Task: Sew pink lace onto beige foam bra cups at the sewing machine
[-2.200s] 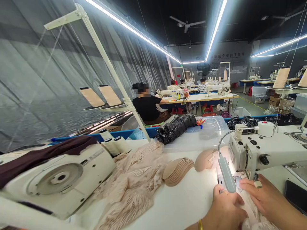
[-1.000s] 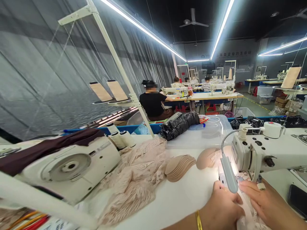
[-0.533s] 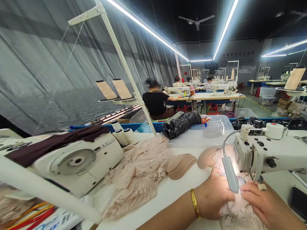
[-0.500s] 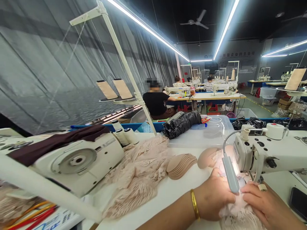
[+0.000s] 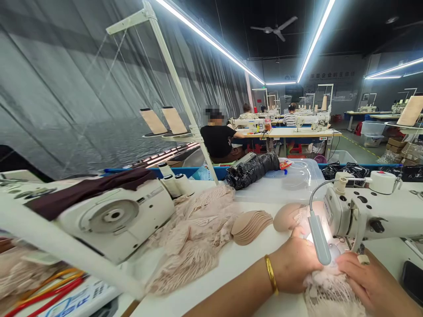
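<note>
The white desk (image 5: 251, 264) carries a sewing machine (image 5: 395, 224) and a lace heap (image 5: 194, 251). Lacy cloth (image 5: 330, 293) lies by the machine. The left hand (image 5: 294, 262) is higher up now, so more cloth shows; its fingers grip it. The right hand (image 5: 366, 273) touches it; I can't tell if it pinches. A little lamp (image 5: 319, 240) hides part.

Tube lights (image 5: 316, 39) overhead glare white, haloed in blue against a dim, nearly black ceiling (image 5: 231, 37). Near right, a small lamp (image 5: 319, 240) throws a pinkish-white glow over the pale fabric (image 5: 325, 290), bleaching detail beside it. The clear plastic box (image 5: 294, 185) shines. Far wall lettering (image 5: 337, 75) is soft; wide-angle distortion stretches the near left pole (image 5: 82, 259).
</note>
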`<state>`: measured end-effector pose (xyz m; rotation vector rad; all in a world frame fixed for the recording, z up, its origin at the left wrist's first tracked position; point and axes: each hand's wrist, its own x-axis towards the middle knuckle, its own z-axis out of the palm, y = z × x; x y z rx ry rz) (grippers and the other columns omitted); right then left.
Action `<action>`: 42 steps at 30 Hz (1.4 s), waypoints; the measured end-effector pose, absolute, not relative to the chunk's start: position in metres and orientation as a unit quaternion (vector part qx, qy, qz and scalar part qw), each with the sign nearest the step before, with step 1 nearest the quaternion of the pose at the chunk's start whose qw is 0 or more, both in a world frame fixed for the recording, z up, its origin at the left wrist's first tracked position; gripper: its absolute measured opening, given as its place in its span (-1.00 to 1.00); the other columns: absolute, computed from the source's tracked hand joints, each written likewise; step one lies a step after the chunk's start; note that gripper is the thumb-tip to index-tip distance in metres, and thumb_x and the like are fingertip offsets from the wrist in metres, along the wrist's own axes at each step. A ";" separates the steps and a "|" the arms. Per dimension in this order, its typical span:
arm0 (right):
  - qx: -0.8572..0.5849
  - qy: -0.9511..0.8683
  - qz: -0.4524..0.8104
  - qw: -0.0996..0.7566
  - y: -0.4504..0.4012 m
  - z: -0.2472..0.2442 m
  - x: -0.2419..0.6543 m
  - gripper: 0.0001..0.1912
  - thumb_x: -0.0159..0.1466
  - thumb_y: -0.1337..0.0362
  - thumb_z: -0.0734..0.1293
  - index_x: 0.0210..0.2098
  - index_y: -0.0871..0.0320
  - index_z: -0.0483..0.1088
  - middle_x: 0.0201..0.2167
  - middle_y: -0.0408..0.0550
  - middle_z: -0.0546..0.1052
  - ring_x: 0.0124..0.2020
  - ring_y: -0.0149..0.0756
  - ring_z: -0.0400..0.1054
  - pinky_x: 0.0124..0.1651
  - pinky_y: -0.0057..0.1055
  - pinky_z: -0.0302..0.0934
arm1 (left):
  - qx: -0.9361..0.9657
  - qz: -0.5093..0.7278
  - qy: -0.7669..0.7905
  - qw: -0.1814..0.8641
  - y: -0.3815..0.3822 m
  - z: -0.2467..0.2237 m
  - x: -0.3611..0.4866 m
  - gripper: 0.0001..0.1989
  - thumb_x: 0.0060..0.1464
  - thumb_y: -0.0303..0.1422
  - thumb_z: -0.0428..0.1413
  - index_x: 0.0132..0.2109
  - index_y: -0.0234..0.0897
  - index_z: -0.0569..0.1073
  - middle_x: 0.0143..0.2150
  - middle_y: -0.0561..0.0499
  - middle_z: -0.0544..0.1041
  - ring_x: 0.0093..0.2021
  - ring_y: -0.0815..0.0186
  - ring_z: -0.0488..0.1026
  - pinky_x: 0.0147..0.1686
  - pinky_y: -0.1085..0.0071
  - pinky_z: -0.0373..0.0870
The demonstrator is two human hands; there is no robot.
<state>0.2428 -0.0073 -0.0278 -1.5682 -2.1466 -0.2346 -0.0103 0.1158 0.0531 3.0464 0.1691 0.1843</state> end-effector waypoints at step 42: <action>-0.518 -0.819 -0.150 0.197 -0.001 -0.016 0.270 -0.55 0.34 0.48 0.25 0.06 -0.06 0.59 -0.11 0.00 0.70 -0.01 -0.04 0.58 0.01 -0.17 0.50 | 0.985 -0.064 0.101 0.128 0.093 0.086 -0.032 -0.66 0.19 -0.11 0.19 -0.01 -0.22 0.44 0.15 -0.17 0.53 0.08 -0.08 0.47 -0.14 0.14 0.25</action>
